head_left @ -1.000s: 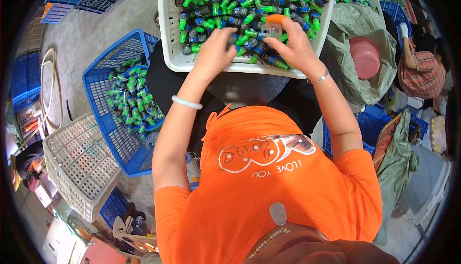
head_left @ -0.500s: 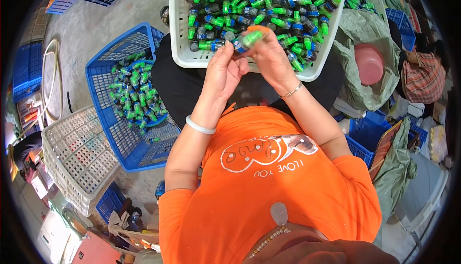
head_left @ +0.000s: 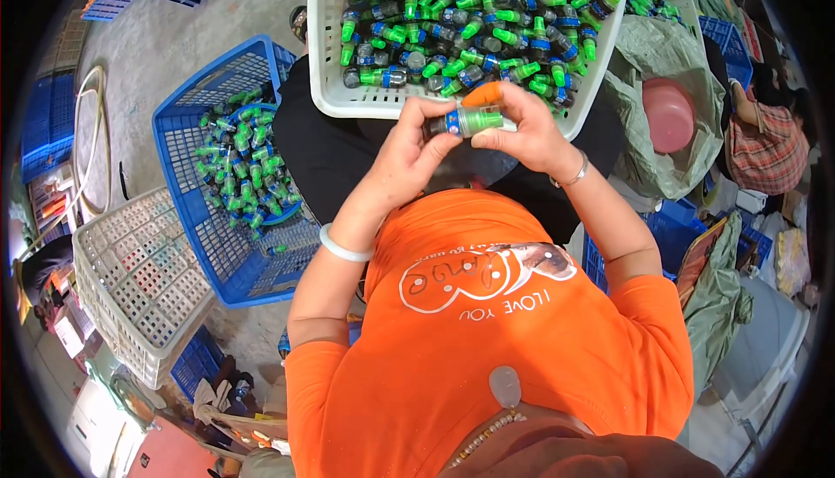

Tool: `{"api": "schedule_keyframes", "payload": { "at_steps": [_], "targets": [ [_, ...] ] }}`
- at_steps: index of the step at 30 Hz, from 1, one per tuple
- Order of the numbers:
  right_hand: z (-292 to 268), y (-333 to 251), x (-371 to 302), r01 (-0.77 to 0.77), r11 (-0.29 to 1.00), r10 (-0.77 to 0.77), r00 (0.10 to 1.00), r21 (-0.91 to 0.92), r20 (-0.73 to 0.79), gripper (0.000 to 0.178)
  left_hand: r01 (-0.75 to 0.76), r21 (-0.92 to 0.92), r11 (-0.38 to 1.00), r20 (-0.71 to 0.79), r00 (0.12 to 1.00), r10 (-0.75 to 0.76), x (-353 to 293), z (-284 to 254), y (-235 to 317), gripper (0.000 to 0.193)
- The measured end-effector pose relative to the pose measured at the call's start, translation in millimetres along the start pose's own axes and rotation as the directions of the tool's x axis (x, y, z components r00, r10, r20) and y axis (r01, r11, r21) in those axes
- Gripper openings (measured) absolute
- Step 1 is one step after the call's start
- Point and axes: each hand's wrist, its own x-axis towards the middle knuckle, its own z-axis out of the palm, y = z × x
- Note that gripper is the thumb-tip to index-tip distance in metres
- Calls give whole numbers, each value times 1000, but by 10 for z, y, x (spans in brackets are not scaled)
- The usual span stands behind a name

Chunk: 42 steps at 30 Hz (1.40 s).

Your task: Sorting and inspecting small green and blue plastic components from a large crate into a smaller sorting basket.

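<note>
In front of my waist I hold a small bottle (head_left: 454,123) level, with a dark body, a blue band and a green nozzle inside a clear cap. My left hand (head_left: 407,152) is closed round its dark end, thumb below and fingers above. At the green end, my right hand (head_left: 539,140) pinches the clear cap; its index finger wears an orange finger cover (head_left: 484,93). A small whitish bit shows beside that thumb, too small to make out. Just beyond my hands stands a white basket (head_left: 365,106) heaped with similar green-topped bottles.
To the left, a tilted blue basket (head_left: 196,226) holds more such bottles. A white crate (head_left: 139,260) lies beside it. On the right are a green sack (head_left: 631,60) and a pink basin (head_left: 668,115). A person in a checked garment (head_left: 765,152) is at the far right.
Both hands have drawn back toward me from over the basket's near rim. The bottle, blurred and tilted before, now lies level and sharp between them.
</note>
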Motion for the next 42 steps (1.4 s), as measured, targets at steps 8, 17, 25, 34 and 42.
{"api": "schedule_keyframes", "payload": {
  "at_steps": [8,17,25,34,42],
  "targets": [
    [319,349,-224,-295,800,337,941,522,15,28,-282,596,752,92,954,285,-211,45,-64,34],
    [212,142,76,27,980,-33,999,-197,-28,27,137,-34,990,-166,976,-140,-332,-89,-118,32],
    [347,-20,120,-97,965,134,981,-243,140,35,162,44,986,-159,975,-153,-477,-174,-5,32],
    [-313,156,463,118,610,-380,911,-784,-159,40,350,509,786,-784,565,256,-1039,-1336,-2,32],
    [-1215,299,751,-397,215,-519,727,-892,-449,40,28,973,229,-99,948,304,172,-616,29,27]
  ]
}}
